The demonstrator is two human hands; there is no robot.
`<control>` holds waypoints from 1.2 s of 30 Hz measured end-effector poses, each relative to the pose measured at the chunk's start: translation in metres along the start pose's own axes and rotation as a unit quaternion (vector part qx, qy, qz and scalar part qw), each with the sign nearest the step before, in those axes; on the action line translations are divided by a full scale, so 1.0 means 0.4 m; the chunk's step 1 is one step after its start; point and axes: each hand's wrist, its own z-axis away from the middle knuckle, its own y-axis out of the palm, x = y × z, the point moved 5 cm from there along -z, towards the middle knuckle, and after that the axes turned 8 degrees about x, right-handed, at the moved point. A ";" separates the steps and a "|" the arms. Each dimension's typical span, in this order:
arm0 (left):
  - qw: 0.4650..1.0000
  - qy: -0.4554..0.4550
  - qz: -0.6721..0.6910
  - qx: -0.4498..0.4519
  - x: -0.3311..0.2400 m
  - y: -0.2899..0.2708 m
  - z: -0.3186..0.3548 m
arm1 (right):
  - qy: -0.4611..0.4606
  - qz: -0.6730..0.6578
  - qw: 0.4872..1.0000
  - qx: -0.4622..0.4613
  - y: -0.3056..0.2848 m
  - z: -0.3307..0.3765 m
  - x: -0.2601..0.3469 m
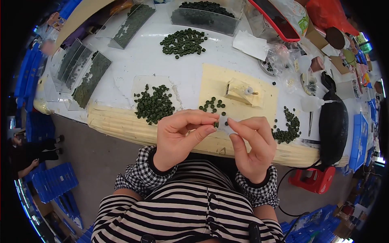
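Note:
My left hand [180, 135] is closed in a pinch at the near edge of the table. A small round dark green piece [216, 124] sits between its thumb and fingertips. Facing it, my right hand [254, 141] has its thumb apart from its curled fingers. Another small dark round piece [226, 123] shows at the right index fingertip; whether the finger touches it is hard to see. Just beyond both hands, several green pieces [212, 104] lie on a yellow sheet [210, 79]. A yellow-wrapped block with a small pin-like fitting [243, 92] rests on that sheet.
Heaps of green pieces lie left [154, 103], far [184, 42] and right [287, 125]. Clear bins [204, 18] line the back. A black bag-like object [333, 121], tweezers [310, 123] and a white bottle [311, 103] are at right. A red stool [314, 180] stands below.

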 end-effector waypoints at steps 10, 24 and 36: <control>0.998 0.032 -0.055 0.006 -0.008 0.004 -0.003 | -0.021 -0.056 0.998 -0.002 0.038 0.034 -0.005; 0.997 0.018 -0.075 0.026 -0.011 0.012 -0.003 | -0.017 -0.079 0.997 -0.005 0.034 0.041 -0.012; 0.996 0.040 -0.080 0.007 -0.014 0.007 -0.006 | -0.027 -0.080 0.996 0.001 0.036 0.037 -0.008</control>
